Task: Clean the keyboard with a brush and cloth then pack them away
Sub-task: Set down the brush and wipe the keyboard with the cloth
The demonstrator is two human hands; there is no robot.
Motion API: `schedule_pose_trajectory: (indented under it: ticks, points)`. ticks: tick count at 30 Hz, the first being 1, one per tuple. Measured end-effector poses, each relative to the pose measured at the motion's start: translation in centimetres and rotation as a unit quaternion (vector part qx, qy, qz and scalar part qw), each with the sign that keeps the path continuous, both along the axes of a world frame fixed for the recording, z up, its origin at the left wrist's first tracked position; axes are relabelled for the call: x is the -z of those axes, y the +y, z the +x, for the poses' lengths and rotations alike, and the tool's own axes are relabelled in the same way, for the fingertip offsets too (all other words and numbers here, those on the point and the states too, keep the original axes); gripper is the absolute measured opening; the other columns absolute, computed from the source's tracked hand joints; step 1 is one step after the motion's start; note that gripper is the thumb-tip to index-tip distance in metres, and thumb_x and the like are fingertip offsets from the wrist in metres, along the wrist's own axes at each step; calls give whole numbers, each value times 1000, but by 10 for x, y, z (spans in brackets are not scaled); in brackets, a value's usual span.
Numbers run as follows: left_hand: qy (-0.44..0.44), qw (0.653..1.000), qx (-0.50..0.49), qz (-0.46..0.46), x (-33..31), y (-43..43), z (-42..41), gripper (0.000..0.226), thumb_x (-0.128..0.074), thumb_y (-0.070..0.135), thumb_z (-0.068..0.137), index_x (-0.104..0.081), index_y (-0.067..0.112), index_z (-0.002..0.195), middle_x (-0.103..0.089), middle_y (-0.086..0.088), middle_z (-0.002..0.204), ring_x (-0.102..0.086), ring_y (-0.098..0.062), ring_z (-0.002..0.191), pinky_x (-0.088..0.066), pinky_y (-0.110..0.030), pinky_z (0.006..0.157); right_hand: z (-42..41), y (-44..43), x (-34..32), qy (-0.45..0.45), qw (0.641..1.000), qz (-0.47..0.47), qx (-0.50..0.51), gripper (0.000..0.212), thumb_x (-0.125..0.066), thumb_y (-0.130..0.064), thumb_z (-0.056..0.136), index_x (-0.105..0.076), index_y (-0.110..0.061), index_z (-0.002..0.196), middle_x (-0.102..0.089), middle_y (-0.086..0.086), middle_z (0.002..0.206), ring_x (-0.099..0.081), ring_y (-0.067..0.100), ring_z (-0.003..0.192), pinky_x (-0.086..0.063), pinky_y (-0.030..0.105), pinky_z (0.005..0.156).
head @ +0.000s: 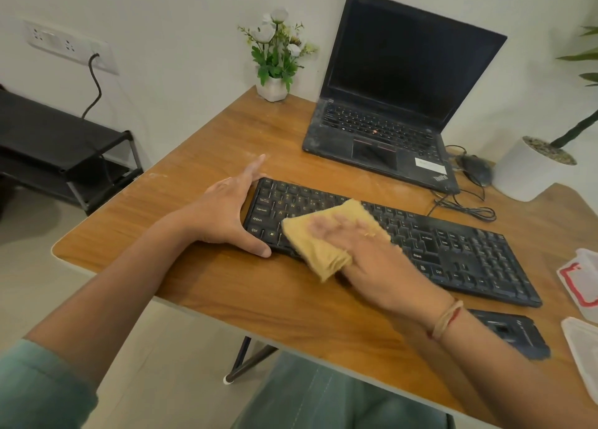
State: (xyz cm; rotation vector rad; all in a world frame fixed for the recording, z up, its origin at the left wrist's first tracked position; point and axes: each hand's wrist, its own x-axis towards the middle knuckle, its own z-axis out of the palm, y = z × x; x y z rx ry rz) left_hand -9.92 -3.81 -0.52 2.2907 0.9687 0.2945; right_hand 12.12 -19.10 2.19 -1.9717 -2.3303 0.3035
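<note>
A black keyboard lies slantwise on the wooden table. My left hand clasps its left end, thumb on the near edge, fingers along the far corner. My right hand presses a folded yellow cloth flat onto the keys left of centre; the hand is motion-blurred. No brush is in view.
An open black laptop stands behind the keyboard, with a mouse and its coiled cable to its right. A flower pot and a white planter stand at the back. A clear plastic box, its lid and a dark phone-like object lie at right.
</note>
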Motion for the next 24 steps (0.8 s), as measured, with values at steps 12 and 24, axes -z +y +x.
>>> schedule_pose_trajectory:
  ticks: [12, 24]
  points:
    - [-7, 1000, 1, -3, 2, 2, -1, 148, -76, 75, 32, 15, 45, 145, -25, 7, 155, -24, -17, 140, -14, -40, 117, 17, -3, 2, -13, 998, 23, 55, 48, -24, -33, 104, -7, -42, 148, -12, -16, 155, -10, 7, 144, -8, 34, 120]
    - [-17, 1000, 8, 8, 2, 2, -2, 151, -77, 73, 32, 17, 43, 146, -27, 7, 154, -26, -15, 140, -16, -36, 115, 15, -1, 3, -16, 993, 55, 107, 49, -27, -30, 103, -10, -35, 149, -9, -15, 156, -8, 7, 144, -3, 30, 118]
